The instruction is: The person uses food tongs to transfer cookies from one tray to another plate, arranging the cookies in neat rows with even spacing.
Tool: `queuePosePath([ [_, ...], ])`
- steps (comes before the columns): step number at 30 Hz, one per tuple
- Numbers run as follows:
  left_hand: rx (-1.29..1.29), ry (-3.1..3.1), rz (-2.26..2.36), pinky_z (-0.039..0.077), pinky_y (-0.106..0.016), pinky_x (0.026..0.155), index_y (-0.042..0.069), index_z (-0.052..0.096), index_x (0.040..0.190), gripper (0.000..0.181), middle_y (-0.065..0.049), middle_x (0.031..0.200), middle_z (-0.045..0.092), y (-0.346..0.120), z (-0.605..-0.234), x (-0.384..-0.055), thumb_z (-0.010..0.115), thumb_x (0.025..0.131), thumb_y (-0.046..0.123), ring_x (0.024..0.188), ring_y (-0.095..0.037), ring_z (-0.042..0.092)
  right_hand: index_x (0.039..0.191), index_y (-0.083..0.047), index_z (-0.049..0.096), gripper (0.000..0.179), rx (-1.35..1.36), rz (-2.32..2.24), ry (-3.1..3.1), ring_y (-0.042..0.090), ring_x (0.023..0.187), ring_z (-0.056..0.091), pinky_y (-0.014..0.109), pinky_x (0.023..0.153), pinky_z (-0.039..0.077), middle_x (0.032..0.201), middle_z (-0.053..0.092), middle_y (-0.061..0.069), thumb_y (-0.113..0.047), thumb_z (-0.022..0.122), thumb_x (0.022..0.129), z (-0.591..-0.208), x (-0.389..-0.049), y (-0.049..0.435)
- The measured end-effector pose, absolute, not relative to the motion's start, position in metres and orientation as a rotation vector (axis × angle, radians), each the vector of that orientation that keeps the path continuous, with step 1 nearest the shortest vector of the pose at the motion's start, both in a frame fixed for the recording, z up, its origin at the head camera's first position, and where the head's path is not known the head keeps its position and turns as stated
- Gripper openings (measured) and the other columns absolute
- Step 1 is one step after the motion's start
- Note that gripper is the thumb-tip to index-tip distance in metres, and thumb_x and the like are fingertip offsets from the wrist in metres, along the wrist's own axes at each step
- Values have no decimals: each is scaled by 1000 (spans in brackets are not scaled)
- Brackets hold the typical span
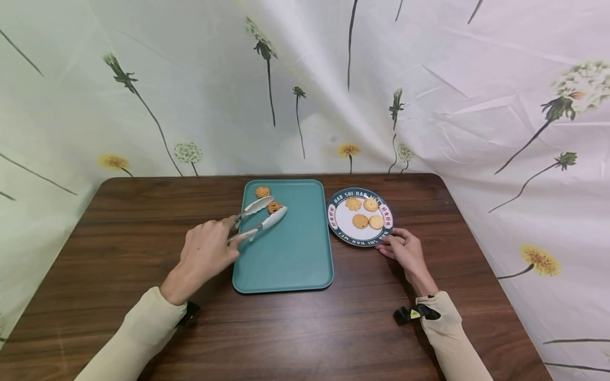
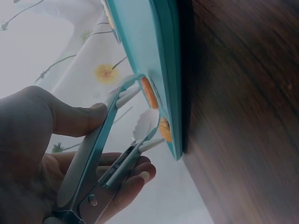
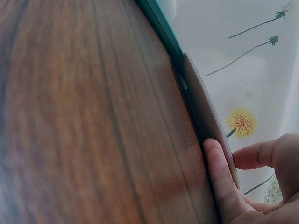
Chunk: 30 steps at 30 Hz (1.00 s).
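Note:
My left hand (image 1: 208, 253) grips metal tongs (image 2: 88, 172), thumb on one arm and fingers on the other. The tongs' spread white tips reach over the upper left of a teal tray (image 1: 286, 254), on either side of a brown ring-shaped cookie (image 1: 274, 207). A swirled round cookie (image 1: 262, 191) lies behind it near the tray's corner. With thumb above and fingers below, my right hand (image 1: 404, 251) pinches the front right rim of a round plate (image 3: 210, 109). On the plate are two flower-shaped cookies (image 1: 353, 204) and two smooth round cookies (image 1: 360, 221).
The plate stands against the tray's right side on a dark wooden table (image 1: 295, 333). A white cloth (image 1: 214, 95) with printed dandelions hangs behind the table and at its right. Each wrist carries a black strap with a camera (image 1: 405, 315).

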<state>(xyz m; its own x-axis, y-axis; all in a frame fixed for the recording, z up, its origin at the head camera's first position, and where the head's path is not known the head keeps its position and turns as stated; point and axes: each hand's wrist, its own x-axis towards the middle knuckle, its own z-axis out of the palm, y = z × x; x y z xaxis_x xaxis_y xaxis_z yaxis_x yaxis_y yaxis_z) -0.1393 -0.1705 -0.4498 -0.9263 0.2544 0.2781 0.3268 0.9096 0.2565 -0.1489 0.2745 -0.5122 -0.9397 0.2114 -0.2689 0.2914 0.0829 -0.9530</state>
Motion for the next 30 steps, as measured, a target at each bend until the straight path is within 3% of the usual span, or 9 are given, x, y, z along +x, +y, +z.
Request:
queuePosePath([
  [20, -671, -2732, -452, 42, -31, 44, 3, 67, 136, 50, -21, 97, 78, -133, -445, -165, 77, 94, 29, 68, -26, 68, 145, 7, 42, 46, 519, -2011, 2272, 6, 77, 76, 23, 77, 62, 91, 75, -2, -7, 56, 103, -514, -149, 277],
  [23, -714, -2727, -486, 38, -29, 41, 4, 67, 137, 49, -21, 99, 78, -124, -446, -172, 76, 95, 29, 61, -21, 63, 144, 7, 42, 45, 524, -2026, 2262, 6, 76, 76, 23, 77, 62, 89, 75, -3, -6, 56, 103, -514, -150, 278],
  [28, -758, -2730, -519, 30, -26, 38, 7, 67, 138, 48, -12, 76, 72, -110, -447, -183, 75, 96, 29, 48, -13, 46, 144, 8, 43, 45, 515, -2038, 2260, 6, 76, 76, 23, 76, 62, 90, 75, -1, -6, 56, 103, -514, -150, 277],
  [30, -773, -2733, -514, 30, -26, 39, 7, 67, 137, 47, -9, 69, 68, -103, -447, -186, 75, 96, 29, 48, -12, 45, 143, 8, 43, 45, 510, -2042, 2259, 6, 76, 76, 23, 76, 62, 91, 76, 0, -6, 56, 103, -514, -150, 277],
])
